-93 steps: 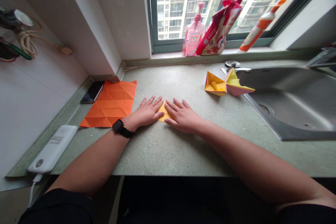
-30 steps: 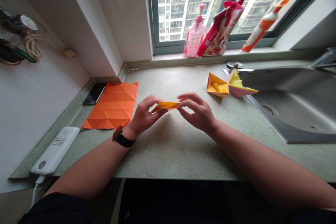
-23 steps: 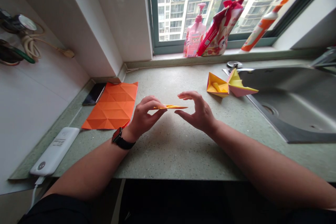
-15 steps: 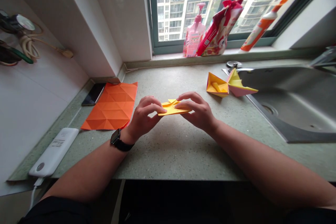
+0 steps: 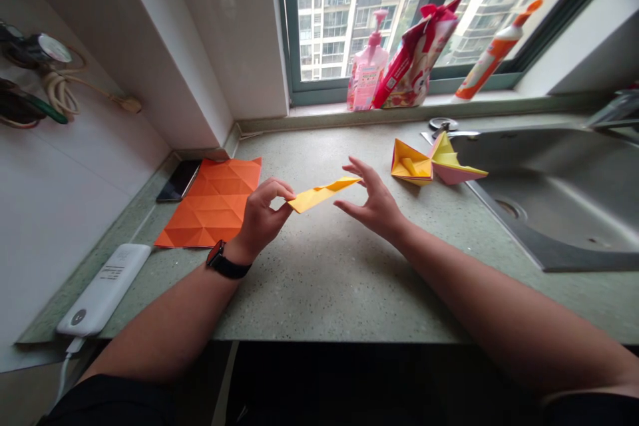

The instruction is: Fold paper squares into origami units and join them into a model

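Yellow paper (image 5: 315, 198): folded into a flat strip, held above the counter (image 5: 309, 293) between the hands, slanting up toward its right tip.
Left hand (image 5: 264, 213): thumb and fingers pinching the strip's left end; black watch (image 5: 233, 267) on the wrist.
Right hand (image 5: 377, 205): spread, thumb and fingers apart near the right tip; whether a finger touches it, I cannot tell.
Orange sheet (image 5: 212, 203): creased, lying left of the hands, beside a phone (image 5: 178, 182).
Folded shapes (image 5: 424, 178): two, just beside the sink (image 5: 564, 259).
Windowsill (image 5: 319, 110): pink pump bottle (image 5: 367, 80), red bag (image 5: 419, 56), orange-and-white bottle (image 5: 486, 63).
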Demonstrator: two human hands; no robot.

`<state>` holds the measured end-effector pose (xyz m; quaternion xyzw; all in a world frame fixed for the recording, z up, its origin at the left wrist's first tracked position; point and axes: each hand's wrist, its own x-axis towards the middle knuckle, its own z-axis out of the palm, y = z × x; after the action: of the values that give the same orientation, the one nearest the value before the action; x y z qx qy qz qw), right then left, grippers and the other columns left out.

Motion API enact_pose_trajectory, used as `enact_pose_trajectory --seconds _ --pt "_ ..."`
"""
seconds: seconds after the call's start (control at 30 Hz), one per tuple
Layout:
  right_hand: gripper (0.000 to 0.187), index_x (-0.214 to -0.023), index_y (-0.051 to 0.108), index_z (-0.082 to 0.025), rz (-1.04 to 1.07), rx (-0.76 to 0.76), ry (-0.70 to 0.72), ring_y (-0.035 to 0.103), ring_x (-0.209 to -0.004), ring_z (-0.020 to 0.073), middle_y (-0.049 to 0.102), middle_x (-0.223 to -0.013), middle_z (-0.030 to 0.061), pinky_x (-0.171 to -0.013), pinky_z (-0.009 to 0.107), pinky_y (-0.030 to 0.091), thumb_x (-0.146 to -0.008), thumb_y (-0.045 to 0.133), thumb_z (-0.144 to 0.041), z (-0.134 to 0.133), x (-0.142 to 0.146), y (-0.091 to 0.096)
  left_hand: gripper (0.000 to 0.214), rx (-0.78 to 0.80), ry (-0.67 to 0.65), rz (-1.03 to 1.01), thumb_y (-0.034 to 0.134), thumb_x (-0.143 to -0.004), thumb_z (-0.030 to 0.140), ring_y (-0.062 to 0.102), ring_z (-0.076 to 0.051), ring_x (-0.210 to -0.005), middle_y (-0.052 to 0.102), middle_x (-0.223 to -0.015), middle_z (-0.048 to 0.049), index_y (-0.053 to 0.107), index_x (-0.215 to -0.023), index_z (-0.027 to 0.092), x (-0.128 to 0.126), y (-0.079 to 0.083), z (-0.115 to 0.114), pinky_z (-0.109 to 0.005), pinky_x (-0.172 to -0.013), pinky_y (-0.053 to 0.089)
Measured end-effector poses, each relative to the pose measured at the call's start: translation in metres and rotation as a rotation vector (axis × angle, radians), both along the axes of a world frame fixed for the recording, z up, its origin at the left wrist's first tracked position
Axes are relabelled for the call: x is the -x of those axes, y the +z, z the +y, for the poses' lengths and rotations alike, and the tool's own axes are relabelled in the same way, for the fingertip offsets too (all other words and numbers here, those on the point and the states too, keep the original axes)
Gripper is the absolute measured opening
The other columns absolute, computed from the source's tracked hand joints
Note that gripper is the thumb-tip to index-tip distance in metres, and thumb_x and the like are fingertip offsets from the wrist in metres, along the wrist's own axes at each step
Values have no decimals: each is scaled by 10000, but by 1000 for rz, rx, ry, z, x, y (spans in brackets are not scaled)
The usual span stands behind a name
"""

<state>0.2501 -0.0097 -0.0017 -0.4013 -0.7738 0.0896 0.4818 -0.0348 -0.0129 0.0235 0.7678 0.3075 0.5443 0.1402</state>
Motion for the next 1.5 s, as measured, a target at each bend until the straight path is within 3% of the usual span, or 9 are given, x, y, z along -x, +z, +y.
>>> enact_pose_trajectory --seconds 0.17,0.27,0.5,0.6,0.8,1.07,1.2,1.37,1.5 --pt "433 -1374 737 -287 18 59 224 729 -1231 311 759 -1330 121 -1071 512 608 -966 818 -408 -5 7 7 273 174 -186 18 799 -1018 417 728 -194 -891 747 -949 -56 671 -890 212 -5 -3 -3 -341 -839 596" --pt "143 -1037 836 -259 -3 83 286 780 -941 235 815 -1061 79 -886 394 644 -1013 767 -382 -8 10 10 279 174 -209 101 771 -1038 419 731 -204 -909 756 -956 -65 676 -879 211 -7 -1 -4 -355 -864 595" --pt "165 -1071 883 -287 -80 12 131 794 -873 208 835 -1028 56 -801 338 633 -989 753 -229 -7 3 6 167 -30 -114 207 787 -1027 330 723 -228 -1040 757 -1101 -84 725 -1137 222 -4 -1 -2 -388 -943 599" --pt "287 -1133 882 -318 -163 1 51 792 -914 213 837 -1073 50 -828 351 637 -985 708 -144 -8 1 6 54 -107 -66 260 738 -1034 215 718 -223 -1041 761 -1104 -70 728 -1083 234 -2 -2 -4 -386 -939 596" --pt "372 -1184 868 -367 -382 -38 -34 756 -1027 248 829 -1201 47 -904 416 619 -985 692 -108 -7 3 3 156 -67 36 494 711 -941 61 700 -244 -1022 769 -1074 -58 716 -935 217 2 -7 4 -392 -921 568" --pt "438 -1208 863 -354 -666 171 86 726 -1102 275 819 -1253 45 -1004 441 570 -886 766 -74 -7 5 -1 180 134 -33 743 677 -884 38 703 -244 -995 782 -1050 -67 739 -910 205 5 -14 8 -381 -911 562" --pt "364 -1155 865 -338 -658 158 84 726 -1088 301 814 -1243 57 -967 470 569 -866 808 -123 -10 5 -2 57 113 -79 746 750 -917 164 713 -258 -1017 786 -1104 -83 757 -953 207 5 -12 5 -400 -919 572" --pt "370 -1146 851 -355 -636 122 97 714 -1099 307 814 -1236 42 -975 489 564 -837 842 -152 -10 5 -4 235 50 -104 709 753 -943 189 732 -254 -1025 790 -1141 -79 775 -1172 239 3 -15 2 -375 -898 573" --pt "499 -1300 801 -343 -590 105 146 718 -1148 302 811 -1264 52 -1014 483 565 -841 827 -148 -12 7 1 315 78 -127 717 740 -954 172 748 -236 -984 799 -1147 -68 753 -1259 248 2 -15 0 -337 -847 570"
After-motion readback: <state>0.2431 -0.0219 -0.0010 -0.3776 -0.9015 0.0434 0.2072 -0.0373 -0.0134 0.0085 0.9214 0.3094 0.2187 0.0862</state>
